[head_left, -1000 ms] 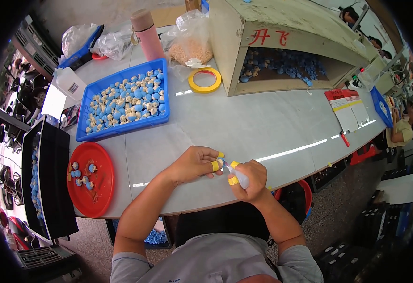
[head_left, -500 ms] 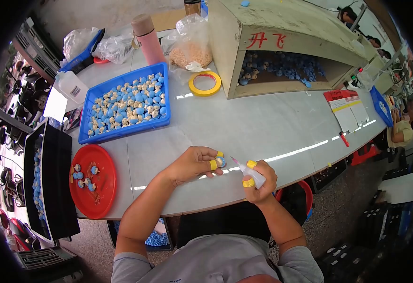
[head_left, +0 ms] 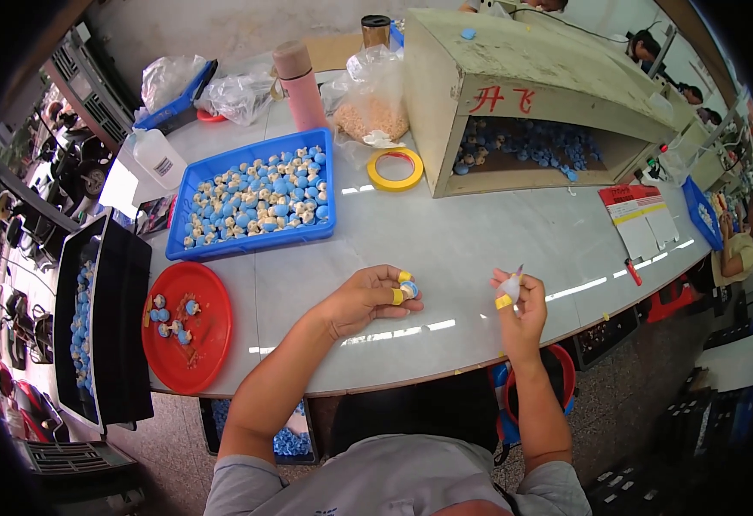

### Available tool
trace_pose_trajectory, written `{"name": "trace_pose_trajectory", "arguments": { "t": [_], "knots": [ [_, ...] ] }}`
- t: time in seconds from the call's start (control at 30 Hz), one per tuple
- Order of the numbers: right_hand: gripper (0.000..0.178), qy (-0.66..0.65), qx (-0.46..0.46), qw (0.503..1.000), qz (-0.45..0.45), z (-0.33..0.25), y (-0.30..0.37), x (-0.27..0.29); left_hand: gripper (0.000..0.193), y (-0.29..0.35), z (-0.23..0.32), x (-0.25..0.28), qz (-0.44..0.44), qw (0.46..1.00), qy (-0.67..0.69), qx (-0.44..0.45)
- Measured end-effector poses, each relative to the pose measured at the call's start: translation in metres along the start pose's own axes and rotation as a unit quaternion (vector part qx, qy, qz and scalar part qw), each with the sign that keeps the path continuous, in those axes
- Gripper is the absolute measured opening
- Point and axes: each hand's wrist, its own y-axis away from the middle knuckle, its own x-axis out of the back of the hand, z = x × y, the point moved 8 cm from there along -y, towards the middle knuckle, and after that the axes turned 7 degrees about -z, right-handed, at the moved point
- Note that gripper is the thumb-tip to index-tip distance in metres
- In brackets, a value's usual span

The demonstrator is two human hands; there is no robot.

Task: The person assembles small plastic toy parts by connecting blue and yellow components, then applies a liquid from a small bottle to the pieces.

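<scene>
Above the table's front part, my left hand (head_left: 361,303) pinches a small blue-and-cream figure piece (head_left: 409,290) between thumb and forefinger, both wrapped in yellow tape. To its right my right hand (head_left: 527,320) is raised, closed around a small white squeeze bottle (head_left: 511,287) whose thin purplish nozzle points up. The bottle is apart from the piece. Yellow tape also shows on a fingertip of that hand. Left of my left forearm, a red round tray (head_left: 213,344) holds several similar blue-and-cream pieces and orange crumbs.
A blue tray (head_left: 332,225) full of similar pieces stands far left. Behind are a pink bottle (head_left: 305,101), a bag of orange granules (head_left: 368,120) and a yellow tape roll (head_left: 373,175). A beige open-fronted box (head_left: 428,103) occupies the back right. A black bin (head_left: 123,344) stands left.
My right hand has moved right, away from the piece, and the bottle's nozzle has swung from pointing left to pointing up. My left hand still holds the piece. The whole view has shifted slightly.
</scene>
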Motion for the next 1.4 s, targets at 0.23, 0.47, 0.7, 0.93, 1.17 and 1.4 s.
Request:
{"name": "trace_pose_trajectory", "arguments": {
  "t": [0.23, 0.47, 0.7, 0.93, 1.17, 1.4],
  "knots": [
    [0.026, 0.204, -0.026, 0.964, 0.168, 0.022, -0.039, 0.130, 0.032, 0.000, 0.000, 0.003, -0.003, 1.000, -0.005, -0.001],
    [0.027, 0.276, -0.051, 0.927, 0.250, 0.048, -0.046, 0.211, 0.032, -0.002, 0.000, 0.002, -0.005, 1.000, -0.011, -0.003],
    [0.033, 0.323, -0.043, 0.915, 0.236, 0.056, -0.045, 0.214, 0.033, -0.003, -0.002, 0.000, -0.007, 1.000, 0.001, -0.008],
    [0.047, 0.347, 0.021, 0.869, 0.352, 0.018, 0.002, 0.195, 0.032, 0.000, 0.003, 0.001, 0.008, 1.000, -0.001, -0.013],
    [0.016, 0.337, 0.186, 0.913, 0.133, -0.029, -0.022, 0.063, 0.031, 0.000, 0.003, 0.006, 0.035, 0.999, 0.017, -0.015],
    [0.019, 0.382, 0.127, 0.911, 0.083, 0.030, -0.169, 0.041, 0.029, -0.004, 0.000, 0.004, 0.031, 0.999, 0.024, -0.022]
  ]
}}
